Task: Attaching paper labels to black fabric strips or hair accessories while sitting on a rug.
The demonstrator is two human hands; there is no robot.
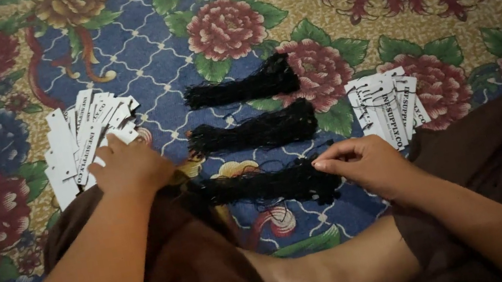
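The left hand [130,168] lies flat, grip open, fingers spread on a loose pile of white paper tags [84,138] on the flowered carpet [0,224]. The right hand [363,163] has its grip closed, thumb and forefinger pinching the end of the nearest bundle of black strings [265,185]. Beyond that pinch lie two more black string bundles, the middle one [253,132] and the far one [242,86]. Just beyond the right hand's knuckles sits a second, smaller stack of white tags [388,108].
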